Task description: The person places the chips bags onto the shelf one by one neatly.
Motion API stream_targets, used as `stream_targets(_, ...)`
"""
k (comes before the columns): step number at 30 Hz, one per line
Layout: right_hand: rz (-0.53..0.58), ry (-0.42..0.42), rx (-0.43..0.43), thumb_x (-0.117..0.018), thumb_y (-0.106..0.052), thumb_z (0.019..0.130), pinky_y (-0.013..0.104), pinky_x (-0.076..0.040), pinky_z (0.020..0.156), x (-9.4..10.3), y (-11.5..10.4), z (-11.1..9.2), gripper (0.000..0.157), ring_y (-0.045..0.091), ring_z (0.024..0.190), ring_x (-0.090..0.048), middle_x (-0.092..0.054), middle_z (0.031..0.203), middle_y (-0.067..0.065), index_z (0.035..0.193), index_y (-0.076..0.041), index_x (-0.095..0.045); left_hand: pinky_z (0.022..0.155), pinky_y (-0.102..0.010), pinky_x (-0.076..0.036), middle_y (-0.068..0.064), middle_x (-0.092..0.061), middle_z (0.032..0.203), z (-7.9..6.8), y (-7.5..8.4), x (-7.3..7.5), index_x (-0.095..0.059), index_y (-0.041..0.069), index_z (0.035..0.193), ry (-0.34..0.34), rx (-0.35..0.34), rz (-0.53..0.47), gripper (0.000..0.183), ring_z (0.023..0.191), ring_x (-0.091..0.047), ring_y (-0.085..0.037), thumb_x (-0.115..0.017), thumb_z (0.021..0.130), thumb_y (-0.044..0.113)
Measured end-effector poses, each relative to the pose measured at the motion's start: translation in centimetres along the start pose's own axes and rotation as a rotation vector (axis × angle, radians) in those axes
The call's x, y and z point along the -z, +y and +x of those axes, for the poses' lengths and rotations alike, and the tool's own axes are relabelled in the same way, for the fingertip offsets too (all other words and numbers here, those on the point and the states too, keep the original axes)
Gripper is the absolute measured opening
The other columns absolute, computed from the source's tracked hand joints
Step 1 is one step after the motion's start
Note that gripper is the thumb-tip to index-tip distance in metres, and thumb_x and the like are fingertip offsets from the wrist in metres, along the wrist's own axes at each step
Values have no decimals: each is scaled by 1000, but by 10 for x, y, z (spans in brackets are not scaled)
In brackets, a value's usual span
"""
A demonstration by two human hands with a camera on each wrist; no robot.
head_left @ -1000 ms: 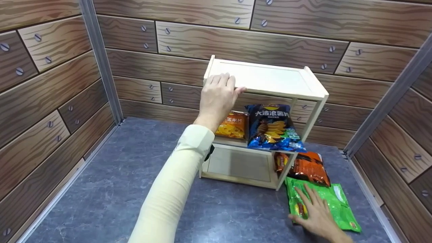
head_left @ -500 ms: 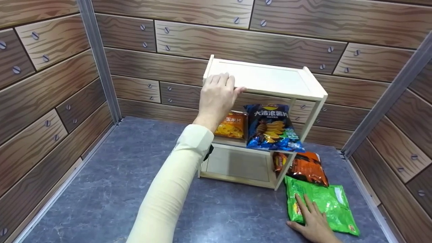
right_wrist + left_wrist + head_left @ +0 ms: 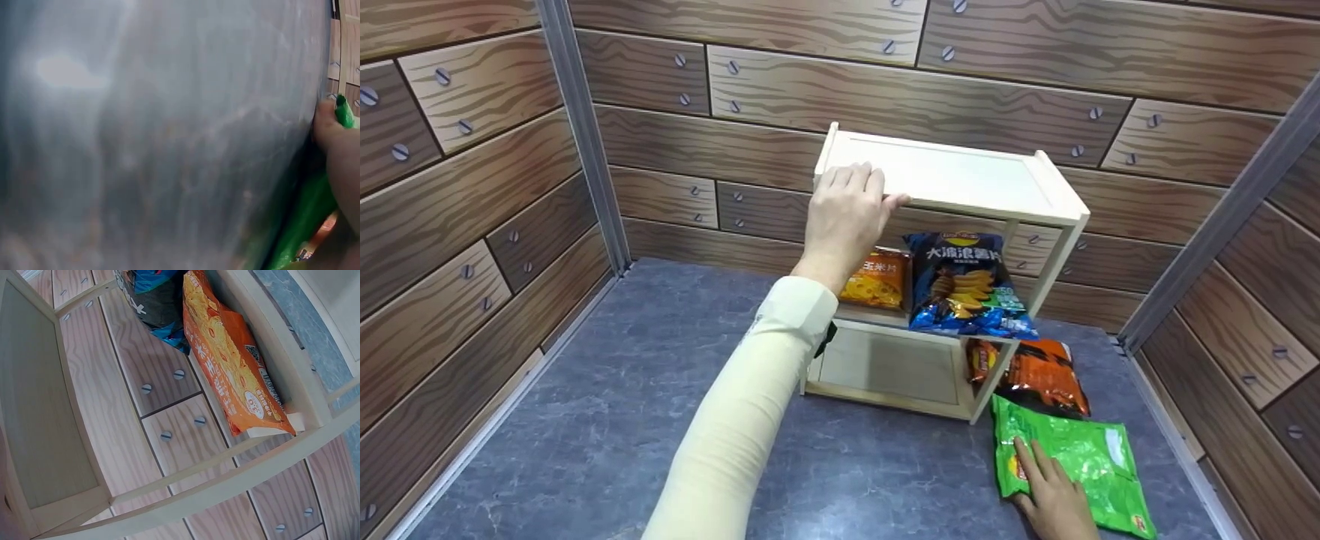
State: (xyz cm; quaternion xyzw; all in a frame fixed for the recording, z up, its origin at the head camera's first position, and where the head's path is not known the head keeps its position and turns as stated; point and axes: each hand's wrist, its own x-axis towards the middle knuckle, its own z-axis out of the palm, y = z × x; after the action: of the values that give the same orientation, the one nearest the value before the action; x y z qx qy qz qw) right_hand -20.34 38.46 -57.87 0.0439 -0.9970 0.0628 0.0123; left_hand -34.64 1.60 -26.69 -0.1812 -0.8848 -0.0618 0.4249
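Observation:
In the head view my left hand point(image 3: 847, 206) rests on the front left of the top board of a pale wooden shelf unit point(image 3: 952, 169), fingers flat and thumb along the front edge. At the lower right my right hand point(image 3: 1050, 491) holds a green chip bag point(image 3: 1099, 465) by its near left corner, fingers on top, thumb tucked at the edge. The right wrist view shows the thumb point(image 3: 326, 124) against the green bag point(image 3: 306, 219). On the middle shelf stand an orange corn chip bag point(image 3: 225, 360) and a dark blue chip bag point(image 3: 967, 281).
An orange-red chip bag point(image 3: 1046, 371) lies on the floor beside the shelf's right side, just behind the green one. The unit's bottom shelf point(image 3: 889, 367) is partly behind my left forearm. Wood-patterned walls point(image 3: 1237, 352) enclose the grey marbled floor point(image 3: 660, 375).
My right hand has moved from spread over the green bag to its near left corner and taken hold. The bag has shifted slightly toward me. My left hand has stayed on the shelf.

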Motion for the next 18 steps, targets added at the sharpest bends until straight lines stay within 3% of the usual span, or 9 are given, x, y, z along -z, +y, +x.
stream_targets(9,68,17,21,-73,-9,85,75,-43,85,5,1,-2,75,61,118,-49,-46,143,34,150,-2,-35,109,-35,-42,-6,-65,128,1,0,1,-63,9,118,-25,3,8,58,120,-59,-22,-31,103,55)
stream_targets(14,177,37,58,-66,-1,86,66,-48,90,14,2,-4,67,56,118,-53,-46,137,42,147,4,-39,109,-34,-42,-5,-66,126,1,0,1,-62,10,116,-24,5,13,59,119,-60,-21,-29,103,57)
stream_targets(18,248,22,36,-57,1,90,61,-49,93,24,1,-6,61,54,121,-53,-46,138,40,147,4,-38,109,-34,-42,-5,-66,126,1,0,0,-62,10,116,-33,4,16,60,119,-60,-21,-28,103,57)
